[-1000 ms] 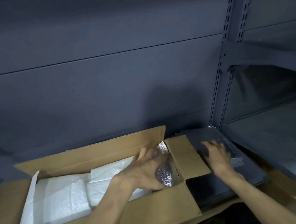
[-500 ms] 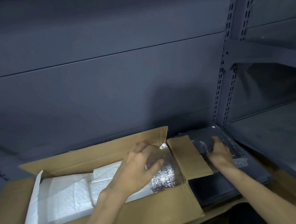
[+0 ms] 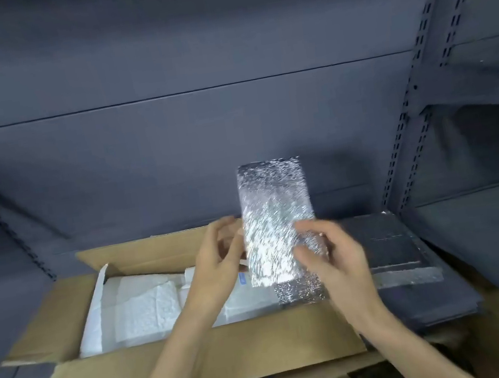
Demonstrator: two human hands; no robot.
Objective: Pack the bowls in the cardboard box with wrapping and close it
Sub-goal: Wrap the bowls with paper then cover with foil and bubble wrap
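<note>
Cardboard box [image 3: 172,375] sitting open on shelf, flaps out, white wrapping [image 3: 136,309] lying inside; bowls not visible. Right hand [image 3: 333,260] pinching foil sheet [image 3: 275,217] upright over box; left hand [image 3: 220,264] hovering loose-fingered beside it. Padding and closing probably remaining.
</note>
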